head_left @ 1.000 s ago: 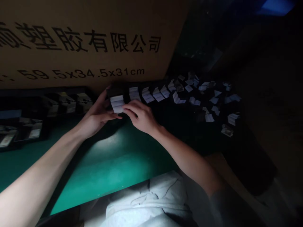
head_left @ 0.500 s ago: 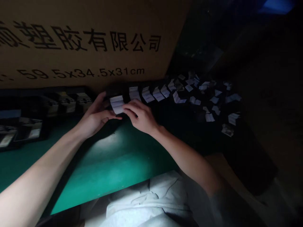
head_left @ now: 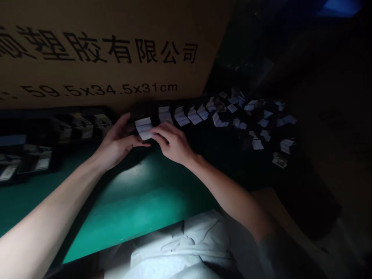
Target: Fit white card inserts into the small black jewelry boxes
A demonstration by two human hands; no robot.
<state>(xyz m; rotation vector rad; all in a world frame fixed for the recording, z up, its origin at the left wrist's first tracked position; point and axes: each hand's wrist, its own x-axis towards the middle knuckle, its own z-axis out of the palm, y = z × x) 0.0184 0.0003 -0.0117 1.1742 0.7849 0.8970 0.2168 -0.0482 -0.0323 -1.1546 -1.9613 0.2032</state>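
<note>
A folded white paper slip [head_left: 143, 128] is held at centre, apparently pinched between the left hand [head_left: 117, 141] and right hand [head_left: 171, 142], both curled; the grip is poorly lit. Further folded slips [head_left: 181, 118] are laid at 3 o'clock, a cardboard carton [head_left: 101, 58] at 12 o'clock, a green work mat [head_left: 139, 201] at 6 o'clock.

The left hand [head_left: 116, 142] and right hand [head_left: 171, 142] are covering part of the folded white slip [head_left: 143, 128]. The left edge is cutting off the printed lettering [head_left: 87, 48] on the cardboard carton [head_left: 186, 83]. The contents of the dark trays [head_left: 35, 162] are staying too dim to identify, and the scattered white pieces [head_left: 263, 123] are appearing too small to tell.
</note>
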